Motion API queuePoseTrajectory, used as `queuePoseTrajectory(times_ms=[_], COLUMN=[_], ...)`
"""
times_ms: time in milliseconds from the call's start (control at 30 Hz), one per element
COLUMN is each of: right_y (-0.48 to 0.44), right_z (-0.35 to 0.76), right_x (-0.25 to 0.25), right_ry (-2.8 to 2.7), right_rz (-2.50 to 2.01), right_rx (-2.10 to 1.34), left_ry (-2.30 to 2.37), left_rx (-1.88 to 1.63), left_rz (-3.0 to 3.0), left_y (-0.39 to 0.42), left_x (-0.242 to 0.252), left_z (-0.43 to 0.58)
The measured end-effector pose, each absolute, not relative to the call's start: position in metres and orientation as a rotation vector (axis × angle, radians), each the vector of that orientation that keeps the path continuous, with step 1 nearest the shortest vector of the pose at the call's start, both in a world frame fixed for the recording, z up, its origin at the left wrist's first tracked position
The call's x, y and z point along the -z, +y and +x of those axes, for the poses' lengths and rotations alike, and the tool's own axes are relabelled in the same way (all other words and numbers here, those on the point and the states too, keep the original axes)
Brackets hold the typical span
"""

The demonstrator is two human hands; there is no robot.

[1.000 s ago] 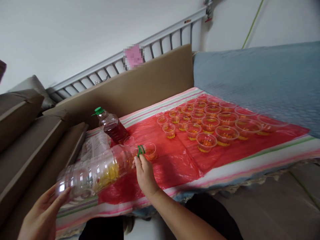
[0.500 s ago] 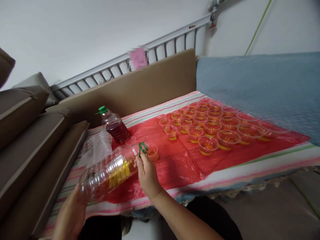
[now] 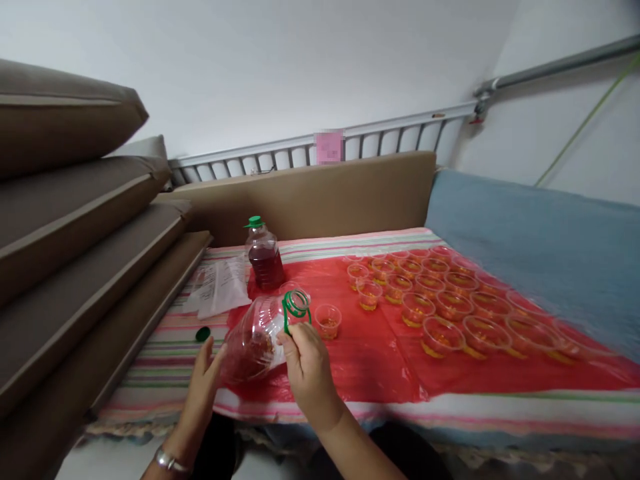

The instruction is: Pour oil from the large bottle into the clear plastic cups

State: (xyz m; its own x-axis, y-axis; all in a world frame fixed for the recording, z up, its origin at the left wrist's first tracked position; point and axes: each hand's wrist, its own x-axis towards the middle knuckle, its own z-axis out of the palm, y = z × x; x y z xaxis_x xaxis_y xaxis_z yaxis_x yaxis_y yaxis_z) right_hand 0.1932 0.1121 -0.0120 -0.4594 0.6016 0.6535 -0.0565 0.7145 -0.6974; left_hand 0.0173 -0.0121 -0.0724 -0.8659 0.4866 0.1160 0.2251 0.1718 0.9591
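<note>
A clear ribbed plastic bottle (image 3: 253, 340) leans over the near left of a red plastic sheet (image 3: 360, 347), its uncapped mouth tilted up and away. My right hand (image 3: 310, 367) is closed round the green handle (image 3: 287, 313) at its neck. At the bottle's lower left side is my left hand (image 3: 203, 373), fingers stretched out and thumb apart; its fingertips seem to touch the bottle. A small clear cup (image 3: 327, 322) stands just right of the bottle's mouth, with a little yellowish content. Another cup (image 3: 303, 288) is partly hidden behind the mouth.
Several clear cups (image 3: 443, 337) with shallow yellow liquid stand in rows on the right. A green-capped bottle of dark red liquid (image 3: 267, 263) stands behind. A loose green cap (image 3: 203, 334) and plastic bags (image 3: 223, 287) lie left, beside stacked brown cushions (image 3: 90, 233).
The bottle has been tilted back from nearly level, so its mouth now points more upward. My left hand's fingers have straightened at its base. The whole view has shifted.
</note>
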Motion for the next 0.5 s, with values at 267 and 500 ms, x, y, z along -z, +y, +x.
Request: queuePoseTrajectory(times_ms=[267,500], right_y=[0.078,0.133], right_z=[0.179,0.209], right_x=[-0.02,0.013], right_ry=[-2.063,-2.028], right_rz=[-0.223,-0.65], right_rx=[-0.746,-0.597], left_ry=[2.36,2.447], left_rx=[-1.202,-1.302], left_rz=[2.001,1.895], left_y=[-0.009,-0.014], left_x=[0.007,0.016], left_z=[0.029,0.004])
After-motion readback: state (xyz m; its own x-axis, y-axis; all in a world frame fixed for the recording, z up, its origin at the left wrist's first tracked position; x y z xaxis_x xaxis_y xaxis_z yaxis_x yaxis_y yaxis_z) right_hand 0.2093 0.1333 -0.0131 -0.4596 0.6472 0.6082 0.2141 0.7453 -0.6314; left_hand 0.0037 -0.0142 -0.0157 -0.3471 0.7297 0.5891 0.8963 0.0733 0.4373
